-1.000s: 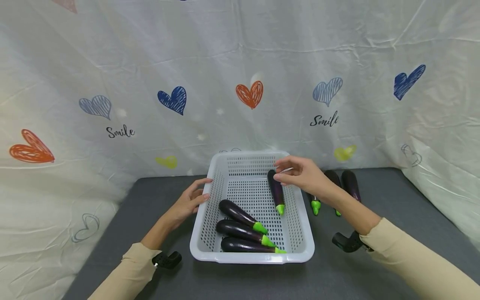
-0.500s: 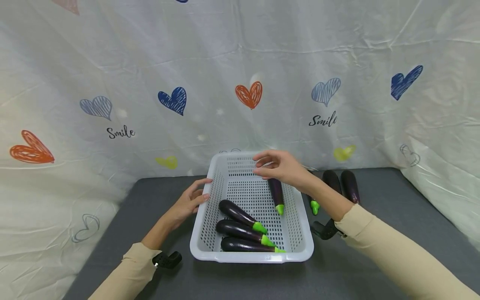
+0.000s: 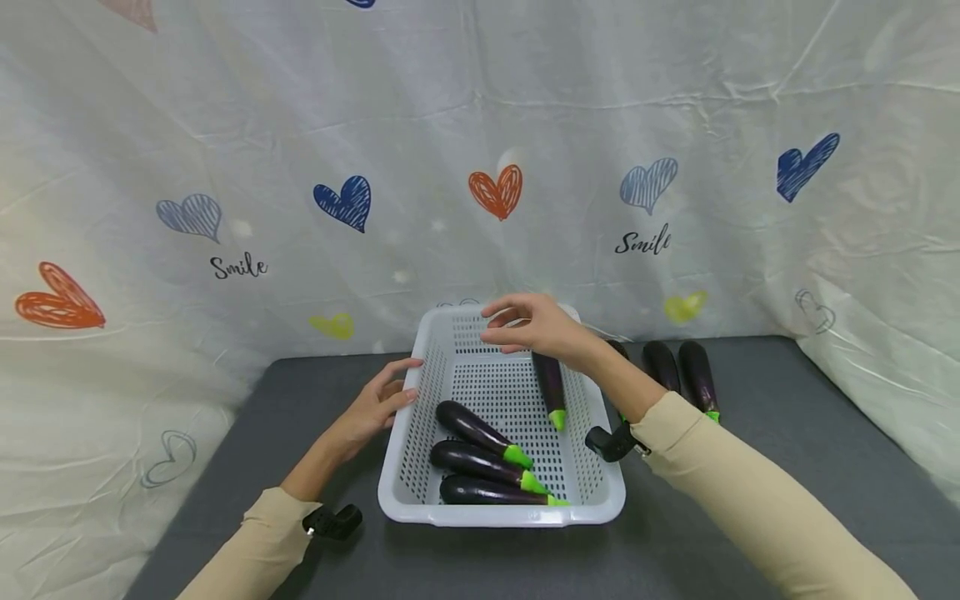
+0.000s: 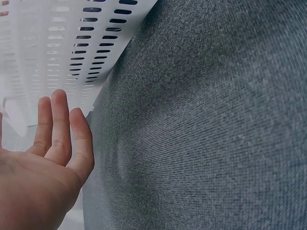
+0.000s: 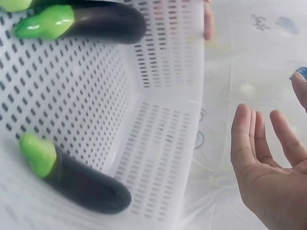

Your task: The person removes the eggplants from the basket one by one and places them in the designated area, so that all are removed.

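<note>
A white perforated plastic basket stands on the dark table. Three eggplants lie grouped in its near part, one of them at the top of the group. A single eggplant lies along the right side, its far end hidden by my right hand in the head view. My right hand is over the basket's far end with nothing in it, fingers loosely bent. My left hand is at the basket's left wall, its fingertips against or very near the rim; its fingers look fairly straight in the left wrist view.
Several eggplants lie on the table right of the basket, the rightmost one partly behind the right sleeve. A white cloth printed with hearts hangs behind the table.
My right hand has moved left and slightly away, from over the lone eggplant to the basket's far middle. The left hand and the eggplants stay in place.
</note>
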The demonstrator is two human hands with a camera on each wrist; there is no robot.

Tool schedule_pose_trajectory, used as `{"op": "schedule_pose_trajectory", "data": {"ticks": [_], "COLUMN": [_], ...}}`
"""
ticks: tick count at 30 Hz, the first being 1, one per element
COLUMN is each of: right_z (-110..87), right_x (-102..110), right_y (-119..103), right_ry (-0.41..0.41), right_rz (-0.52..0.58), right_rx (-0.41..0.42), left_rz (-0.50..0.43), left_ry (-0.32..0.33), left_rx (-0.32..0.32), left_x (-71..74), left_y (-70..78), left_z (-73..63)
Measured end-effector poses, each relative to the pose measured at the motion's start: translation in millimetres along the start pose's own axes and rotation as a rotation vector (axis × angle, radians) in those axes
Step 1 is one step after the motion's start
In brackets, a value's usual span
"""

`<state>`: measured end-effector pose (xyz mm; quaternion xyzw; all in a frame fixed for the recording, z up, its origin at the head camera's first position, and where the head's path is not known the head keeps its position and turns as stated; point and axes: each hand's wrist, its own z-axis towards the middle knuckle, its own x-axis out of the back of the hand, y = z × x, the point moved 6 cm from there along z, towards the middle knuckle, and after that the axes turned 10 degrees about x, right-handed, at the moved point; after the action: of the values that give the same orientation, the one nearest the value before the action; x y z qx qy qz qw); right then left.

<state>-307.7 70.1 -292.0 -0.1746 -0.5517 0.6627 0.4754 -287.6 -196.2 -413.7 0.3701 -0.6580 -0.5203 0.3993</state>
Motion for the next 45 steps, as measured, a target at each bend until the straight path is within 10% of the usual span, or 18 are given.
{"op": "schedule_pose_trajectory", "data": {"ticks": [14, 45], "right_z": [23.7, 17.7], "right_x": [-31.8, -79.4], "right_y": [27.2, 87.5], "right_ry": [-0.001, -0.175], "right_rz": [0.12, -0.013], "right_rx": [-0.06, -0.291], "left_rz": [-0.004, 0.014], "left_ry": [0.0, 0.011], "left_rx": [0.02, 0.038], "left_x": [-1.6, 0.0], "left_y": [2.6, 0.7], "left_z": [-1.9, -0.5]}}
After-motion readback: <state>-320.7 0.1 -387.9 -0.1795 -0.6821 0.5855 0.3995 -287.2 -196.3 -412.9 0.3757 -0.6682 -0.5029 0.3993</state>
